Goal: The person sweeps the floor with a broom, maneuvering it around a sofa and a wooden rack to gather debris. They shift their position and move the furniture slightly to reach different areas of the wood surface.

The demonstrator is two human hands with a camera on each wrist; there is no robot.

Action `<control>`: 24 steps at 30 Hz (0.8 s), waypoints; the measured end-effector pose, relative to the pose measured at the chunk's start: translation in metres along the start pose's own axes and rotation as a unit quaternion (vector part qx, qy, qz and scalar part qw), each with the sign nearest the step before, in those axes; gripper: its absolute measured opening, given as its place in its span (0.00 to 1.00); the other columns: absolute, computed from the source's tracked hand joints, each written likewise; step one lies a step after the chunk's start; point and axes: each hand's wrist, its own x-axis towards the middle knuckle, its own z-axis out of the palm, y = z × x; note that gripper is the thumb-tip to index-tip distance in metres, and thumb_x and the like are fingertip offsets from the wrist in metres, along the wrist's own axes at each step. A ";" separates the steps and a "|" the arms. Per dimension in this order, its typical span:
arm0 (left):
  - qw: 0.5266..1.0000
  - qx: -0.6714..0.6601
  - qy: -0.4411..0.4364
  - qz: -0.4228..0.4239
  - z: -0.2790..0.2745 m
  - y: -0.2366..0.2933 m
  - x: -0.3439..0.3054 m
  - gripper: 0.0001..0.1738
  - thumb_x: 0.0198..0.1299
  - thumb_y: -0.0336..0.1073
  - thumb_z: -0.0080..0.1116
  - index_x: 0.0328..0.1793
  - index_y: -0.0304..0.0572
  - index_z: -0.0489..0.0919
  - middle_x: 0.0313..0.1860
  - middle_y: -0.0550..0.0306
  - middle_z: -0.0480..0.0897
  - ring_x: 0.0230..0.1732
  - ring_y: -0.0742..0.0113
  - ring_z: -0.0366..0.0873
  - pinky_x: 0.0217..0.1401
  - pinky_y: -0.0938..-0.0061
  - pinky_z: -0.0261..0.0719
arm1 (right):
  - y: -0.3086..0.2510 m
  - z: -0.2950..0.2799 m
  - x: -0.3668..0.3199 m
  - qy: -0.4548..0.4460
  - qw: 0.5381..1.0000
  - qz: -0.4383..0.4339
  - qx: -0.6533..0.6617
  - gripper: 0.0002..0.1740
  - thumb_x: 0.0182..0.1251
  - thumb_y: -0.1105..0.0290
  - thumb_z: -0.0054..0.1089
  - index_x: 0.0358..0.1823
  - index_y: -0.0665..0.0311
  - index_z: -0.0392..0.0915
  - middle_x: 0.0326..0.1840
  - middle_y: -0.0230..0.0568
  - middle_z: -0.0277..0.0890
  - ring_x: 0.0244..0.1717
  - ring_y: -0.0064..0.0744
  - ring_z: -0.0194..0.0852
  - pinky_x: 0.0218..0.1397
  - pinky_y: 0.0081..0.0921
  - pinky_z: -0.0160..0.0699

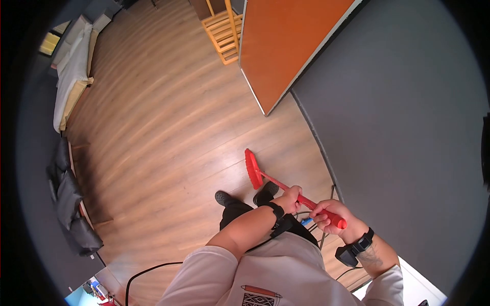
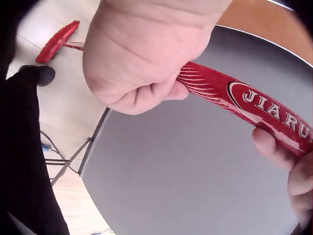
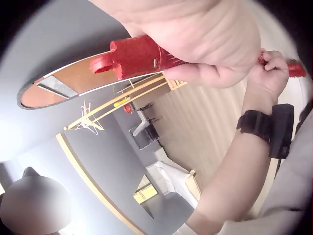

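- Plainly, we hold a red broom (image 1: 278, 182) in both hands. Its handle slants from the bristle head (image 1: 252, 169), down at the wooden floor (image 1: 168, 143), up to our waist.
- From our hands, the bristle head lies at about 10 o'clock.
- Our left hand (image 1: 292, 199) takes the handle lower down. Its fingers (image 2: 146, 95) are curled fully round the shaft, just below the white lettering.
- Our right hand (image 1: 326, 214) takes the top end, at 4 o'clock from the left hand. Its fingers (image 2: 274, 149) are wrapped tight round the handle, and the knobbed end cap (image 3: 124, 58) sticks out past the fist.
- The two hands sit near each other without touching, with a short stretch of handle showing between them.
- One black shoe (image 1: 266, 193) stands just beside the bristle head, at its 5 o'clock. The other shoe (image 1: 223, 197) is at 8 o'clock from the head.
- A cable with a blue plug (image 2: 46, 147) lies on the floor at the foot of the grey wall (image 1: 398, 127), which fills the 3 o'clock side.
- An orange panel (image 1: 286, 46) stands at 12 o'clock, with a pale wooden rack (image 1: 224, 30) just beside it at its 9 o'clock.
- Well apart from us, a bed (image 1: 71, 76) lies at 10 o'clock and a dark sofa (image 1: 69, 204) at 9 o'clock.
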 end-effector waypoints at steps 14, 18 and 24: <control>0.998 0.021 -0.047 -0.044 0.032 0.004 -0.037 0.08 0.46 0.33 0.49 0.20 0.48 0.63 0.17 0.63 0.63 0.14 0.74 0.59 0.09 0.86 0.53 | 0.002 0.021 -0.057 0.083 0.989 -0.024 -0.122 0.02 0.51 0.79 0.47 0.26 0.69 0.64 0.16 0.35 0.61 0.11 0.20 0.58 0.11 0.15 0.57; 0.977 0.108 -0.166 -0.085 0.010 0.010 -0.070 0.08 0.49 0.32 0.50 0.20 0.47 0.67 0.13 0.65 0.69 0.13 0.75 0.66 0.12 0.84 0.64 | 0.023 0.052 -0.074 0.084 0.967 -0.048 -0.235 0.07 0.50 0.77 0.50 0.31 0.63 0.63 0.17 0.35 0.63 0.13 0.24 0.62 0.13 0.19 0.63; 0.990 0.073 -0.120 -0.007 -0.012 0.046 -0.107 0.08 0.47 0.30 0.51 0.19 0.48 0.66 0.13 0.65 0.68 0.14 0.74 0.66 0.15 0.85 0.64 | 0.022 0.090 -0.066 0.033 0.964 -0.071 -0.252 0.11 0.51 0.76 0.48 0.36 0.62 0.60 0.21 0.35 0.63 0.16 0.23 0.62 0.14 0.20 0.63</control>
